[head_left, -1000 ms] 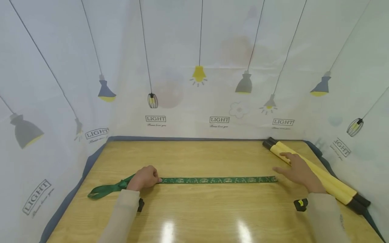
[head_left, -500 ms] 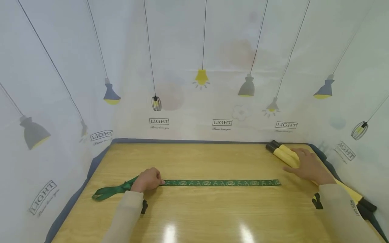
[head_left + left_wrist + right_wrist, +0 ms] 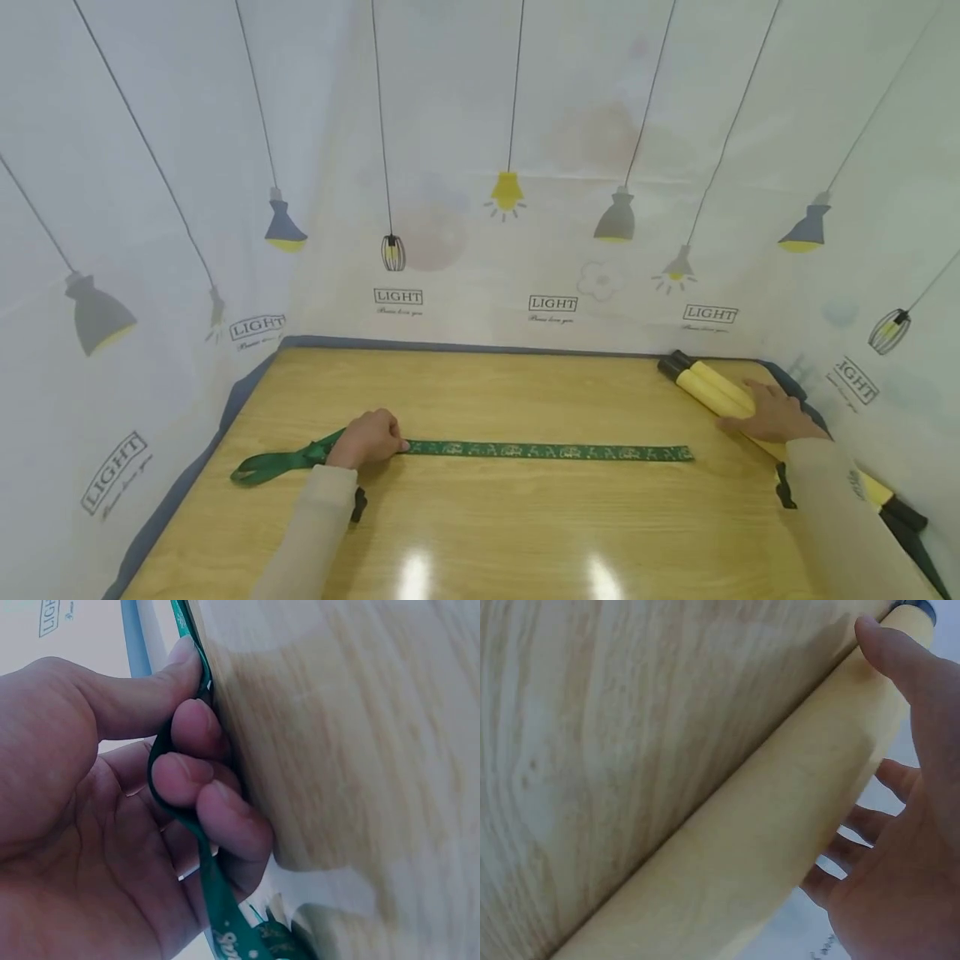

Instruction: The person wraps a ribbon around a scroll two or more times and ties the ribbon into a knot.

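Green ribbon, pinched in left fingers, right fingers astride yellow tube

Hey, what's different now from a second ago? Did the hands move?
The right hand moved to the right, from near the end of the green ribbon to the yellow rolls. I can't tell if it grips them yet. The left hand still pinches the ribbon, which lies stretched out as before.
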`<state>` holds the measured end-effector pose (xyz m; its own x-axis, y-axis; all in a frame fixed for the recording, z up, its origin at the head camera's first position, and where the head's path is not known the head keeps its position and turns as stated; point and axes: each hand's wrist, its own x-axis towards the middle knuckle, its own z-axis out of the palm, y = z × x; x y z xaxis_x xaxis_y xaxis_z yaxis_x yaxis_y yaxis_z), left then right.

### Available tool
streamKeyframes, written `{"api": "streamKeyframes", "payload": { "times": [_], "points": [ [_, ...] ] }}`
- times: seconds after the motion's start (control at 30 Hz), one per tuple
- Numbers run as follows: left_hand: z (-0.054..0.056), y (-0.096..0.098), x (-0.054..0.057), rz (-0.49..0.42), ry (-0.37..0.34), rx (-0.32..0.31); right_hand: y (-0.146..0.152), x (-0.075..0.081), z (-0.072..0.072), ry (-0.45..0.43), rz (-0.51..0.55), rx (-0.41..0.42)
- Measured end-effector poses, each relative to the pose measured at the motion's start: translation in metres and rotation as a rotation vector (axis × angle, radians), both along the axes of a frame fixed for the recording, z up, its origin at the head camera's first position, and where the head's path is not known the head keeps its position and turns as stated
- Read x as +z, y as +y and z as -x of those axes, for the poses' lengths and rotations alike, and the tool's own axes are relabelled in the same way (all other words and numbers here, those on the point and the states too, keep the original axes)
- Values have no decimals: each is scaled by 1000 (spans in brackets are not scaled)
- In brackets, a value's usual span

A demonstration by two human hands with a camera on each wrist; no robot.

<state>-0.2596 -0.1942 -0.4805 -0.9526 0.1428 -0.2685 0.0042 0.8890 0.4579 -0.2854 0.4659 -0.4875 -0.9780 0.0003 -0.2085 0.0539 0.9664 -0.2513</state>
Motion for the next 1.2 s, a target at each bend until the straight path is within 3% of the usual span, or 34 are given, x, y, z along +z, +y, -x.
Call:
{"api": "streamKeyframes", "payload": {
  "times": [0.2, 0.4, 0.6, 0.83, 1.2],
  "points": [
    [0, -2, -1, 2, 6, -2, 5, -7, 6, -67, 10, 4],
    [-2, -2, 0, 6, 24, -7, -1, 9, 2, -45, 25, 59],
    [-2, -1, 1, 9, 36, -17, -4, 15, -3, -83, 2, 42],
    [-1, 0, -1, -5, 40, -25, 0, 9, -4, -34, -12, 67],
    [-4, -3, 2, -1, 42, -33, -15, 24, -8, 17, 3, 113]
  ]
}}
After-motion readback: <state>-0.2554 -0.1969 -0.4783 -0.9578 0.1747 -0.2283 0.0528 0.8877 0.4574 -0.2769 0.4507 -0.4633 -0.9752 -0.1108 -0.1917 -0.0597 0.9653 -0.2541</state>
